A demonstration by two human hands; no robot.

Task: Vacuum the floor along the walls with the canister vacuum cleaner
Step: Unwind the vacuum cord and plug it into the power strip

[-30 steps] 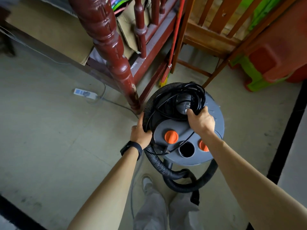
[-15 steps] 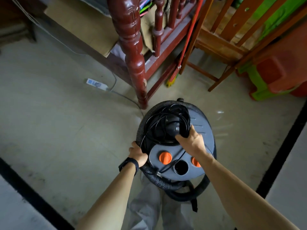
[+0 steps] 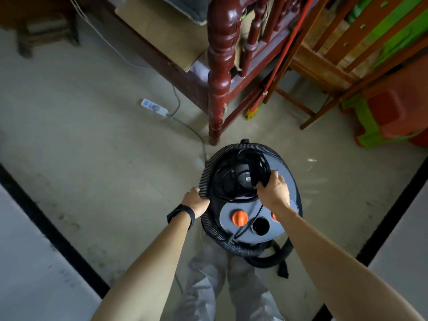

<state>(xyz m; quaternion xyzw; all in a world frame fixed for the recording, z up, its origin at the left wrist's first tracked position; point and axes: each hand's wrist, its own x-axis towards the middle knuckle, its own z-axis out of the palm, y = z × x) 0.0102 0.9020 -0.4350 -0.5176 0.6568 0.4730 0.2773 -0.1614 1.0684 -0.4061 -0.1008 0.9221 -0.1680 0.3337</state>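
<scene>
Concrete floor (image 3: 92, 147) — left fingers (image 3: 196, 191) tight around hose (image 3: 204, 173), right fingers (image 3: 276, 178) around coiled cord (image 3: 260, 162)

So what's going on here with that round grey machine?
A person stands over a grey canister vacuum cleaner beside a dark red wooden bedpost. The left hand grips the black ribbed hose wound round its lid; the right hand grips the coiled black power cord on top. Nothing is unwound, so no vacuuming yet.

A home storeroom: carved bedpost (image 3: 218, 72), slatted wooden frame (image 3: 324, 56), plastic stools (image 3: 393, 110), bare floor (image 3: 92, 147).
</scene>
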